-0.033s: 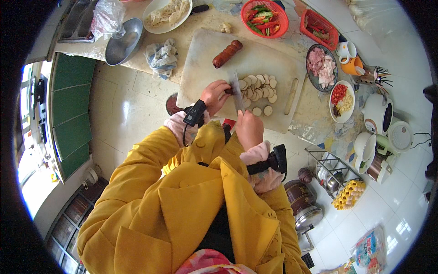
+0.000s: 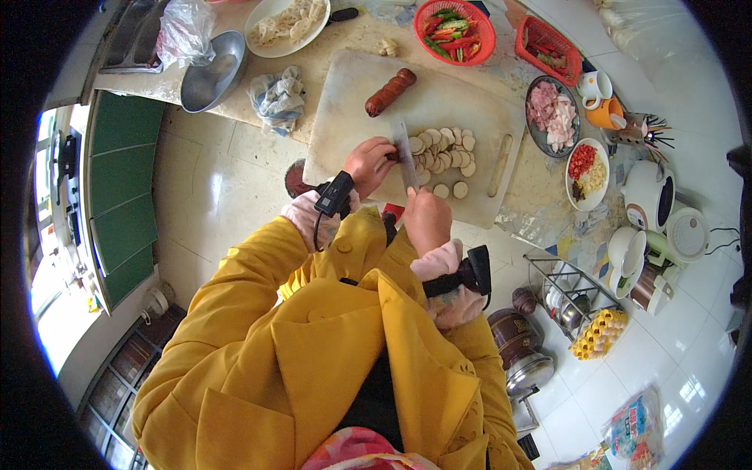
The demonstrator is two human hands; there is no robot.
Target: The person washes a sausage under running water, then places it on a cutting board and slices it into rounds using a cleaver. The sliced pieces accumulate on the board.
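My left hand (image 2: 370,167) is closed round a short reddish-brown sausage piece, mostly hidden by my fingers, on the pale cutting board (image 2: 337,102). In my right hand (image 2: 428,221) is the handle of a kitchen knife (image 2: 407,160). Its blade stands on edge just right of my left fingertips, against the piece. Several pale round slices (image 2: 442,149) with thin brown rims lie overlapping to the right of the blade. Two slices rest apart, nearer me. Farther back on the board lies a brown-red sausage (image 2: 390,92).
Beyond the board are a red basket (image 2: 493,51) of cut peppers and a second red basket (image 2: 576,70). To the right stand a dark plate (image 2: 534,149) of sliced meat and a white dish (image 2: 572,200) of chopped bits. A crumpled cloth (image 2: 278,98) and grey bowl (image 2: 192,90) lie left.
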